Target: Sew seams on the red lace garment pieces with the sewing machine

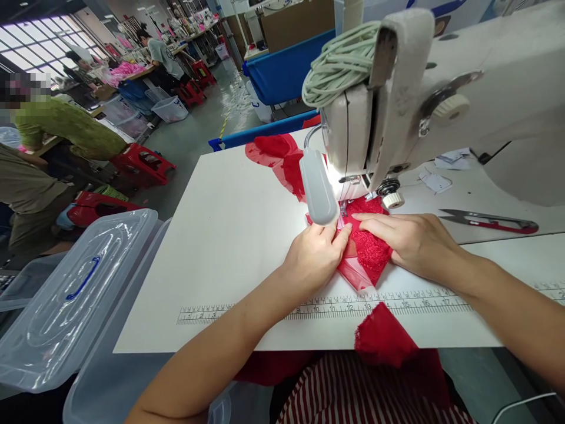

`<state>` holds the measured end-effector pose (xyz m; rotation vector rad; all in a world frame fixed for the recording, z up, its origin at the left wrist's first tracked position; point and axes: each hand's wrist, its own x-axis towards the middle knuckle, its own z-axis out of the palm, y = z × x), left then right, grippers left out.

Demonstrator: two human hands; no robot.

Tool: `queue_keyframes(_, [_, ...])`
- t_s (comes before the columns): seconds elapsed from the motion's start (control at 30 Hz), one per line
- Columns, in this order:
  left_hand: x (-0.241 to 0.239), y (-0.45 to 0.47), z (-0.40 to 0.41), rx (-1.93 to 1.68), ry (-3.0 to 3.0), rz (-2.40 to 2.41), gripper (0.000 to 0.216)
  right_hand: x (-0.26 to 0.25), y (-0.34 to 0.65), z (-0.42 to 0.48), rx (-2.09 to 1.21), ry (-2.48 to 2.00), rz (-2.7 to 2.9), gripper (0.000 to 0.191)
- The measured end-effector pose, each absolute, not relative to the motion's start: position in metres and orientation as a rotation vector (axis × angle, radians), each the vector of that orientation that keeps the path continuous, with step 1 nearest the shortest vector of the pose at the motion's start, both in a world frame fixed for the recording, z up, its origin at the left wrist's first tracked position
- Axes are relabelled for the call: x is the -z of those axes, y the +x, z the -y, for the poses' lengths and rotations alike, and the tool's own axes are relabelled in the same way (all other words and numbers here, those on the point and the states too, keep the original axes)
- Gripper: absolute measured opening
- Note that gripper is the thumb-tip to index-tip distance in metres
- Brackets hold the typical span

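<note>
A piece of red lace fabric (pixel 368 250) lies under the presser foot (pixel 343 207) of a white sewing machine (pixel 441 100) on the white table (pixel 229 235). My left hand (pixel 315 253) rests on the fabric's left edge, fingers curled and pressed down close to the foot. My right hand (pixel 408 241) lies flat on the lace to the right, fingers stretched toward the needle. More red fabric (pixel 278 156) trails behind the machine, and another piece (pixel 384 335) hangs over the table's front edge into my lap.
Red-handled thread snips (pixel 489 221) lie right of the machine. A printed ruler (pixel 397 303) runs along the table front. Clear plastic lidded bins (pixel 75 294) stand at my left. Other people work at tables at the far left, among red stools (pixel 141 162) and blue bins (pixel 286 70).
</note>
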<state>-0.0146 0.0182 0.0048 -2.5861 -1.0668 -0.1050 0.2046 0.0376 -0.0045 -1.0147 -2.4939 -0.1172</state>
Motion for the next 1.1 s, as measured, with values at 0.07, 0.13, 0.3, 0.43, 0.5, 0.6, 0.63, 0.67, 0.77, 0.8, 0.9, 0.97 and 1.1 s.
queue_keyframes(0.07, [-0.0049,-0.0146,-0.0175,0.123,-2.582,1.056,0.038,0.0058,0.2059,-0.038,0.111,-0.942,2.476,0.051])
queue_keyframes(0.13, [-0.0043,-0.0149,-0.0164,0.138,-2.578,1.028,0.037,0.0077,0.207,-0.038,0.103,-0.922,2.453,0.049])
queue_keyframes(0.3, [-0.0027,-0.0154,-0.0144,0.163,-2.565,0.988,0.035,0.0103,0.2071,-0.037,0.122,-0.986,2.435,0.042])
queue_keyframes(0.43, [-0.0047,-0.014,-0.0142,0.145,-2.556,1.002,0.035,0.0071,0.2064,-0.0372,0.125,-0.958,2.462,0.041])
queue_keyframes(0.5, [-0.0058,-0.0134,-0.0145,0.137,-2.554,1.011,0.035,0.0061,0.2062,-0.0377,0.112,-0.959,2.482,0.042])
queue_keyframes(0.6, [-0.006,-0.0133,-0.0155,0.124,-2.554,1.022,0.037,0.0075,0.2062,-0.0386,0.093,-0.996,2.47,0.047])
queue_keyframes(0.63, [-0.0057,-0.0134,-0.0159,0.117,-2.555,1.027,0.037,0.0085,0.2062,-0.0389,0.089,-1.004,2.463,0.047])
queue_keyframes(0.67, [-0.0053,-0.0134,-0.0163,0.107,-2.556,1.033,0.038,0.0096,0.2062,-0.0391,0.085,-1.009,2.457,0.048])
queue_keyframes(0.77, [-0.0038,-0.0131,-0.0167,0.095,-2.555,1.048,0.039,0.0115,0.2064,-0.0397,0.066,-1.027,2.458,0.053])
queue_keyframes(0.8, [-0.0033,-0.0128,-0.0165,0.101,-2.552,1.057,0.038,0.0115,0.2064,-0.0396,0.062,-1.033,2.461,0.054])
queue_keyframes(0.9, [-0.0027,-0.0116,-0.0145,0.128,-2.542,1.079,0.036,0.0098,0.2061,-0.0392,0.067,-1.037,2.464,0.055])
queue_keyframes(0.97, [-0.003,-0.011,-0.0126,0.141,-2.539,1.08,0.036,0.0082,0.2054,-0.0391,0.072,-1.031,2.465,0.055])
queue_keyframes(1.1, [-0.0035,-0.0105,-0.0113,0.157,-2.543,1.071,0.036,0.007,0.206,-0.0399,0.068,-1.024,2.457,0.055])
